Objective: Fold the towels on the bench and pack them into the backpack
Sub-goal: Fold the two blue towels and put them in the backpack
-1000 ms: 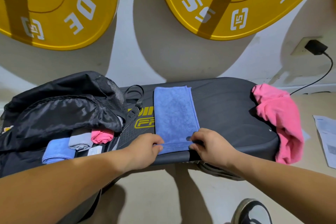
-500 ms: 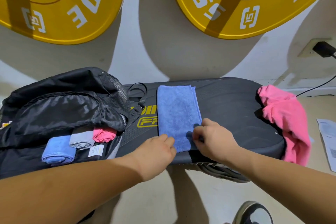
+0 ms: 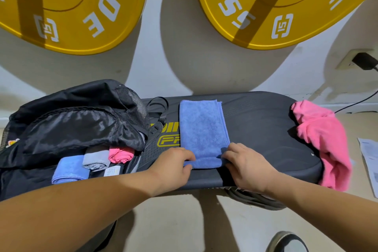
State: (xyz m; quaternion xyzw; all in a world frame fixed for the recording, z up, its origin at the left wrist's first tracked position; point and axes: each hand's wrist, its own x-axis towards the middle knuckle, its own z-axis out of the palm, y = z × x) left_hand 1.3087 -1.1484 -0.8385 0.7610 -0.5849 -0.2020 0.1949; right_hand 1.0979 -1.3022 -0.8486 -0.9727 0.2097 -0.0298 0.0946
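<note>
Worktop (image 3: 255,127) bare right of blue towel (image 3: 202,129); left hand (image 3: 173,163) and right hand (image 3: 247,165) gripping its near edge; rolled towels (image 3: 95,158) in backpack (image 3: 77,120).

The black padded bench (image 3: 255,129) carries a folded blue towel (image 3: 201,129) between the left hand (image 3: 173,168) and right hand (image 3: 245,163), a black backpack (image 3: 77,125) beyond the left hand, and a crumpled pink towel (image 3: 323,139) well past the right hand.

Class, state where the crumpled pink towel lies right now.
Head view: the crumpled pink towel drapes over the right end of the bench, right of the flat blue towel.
</note>
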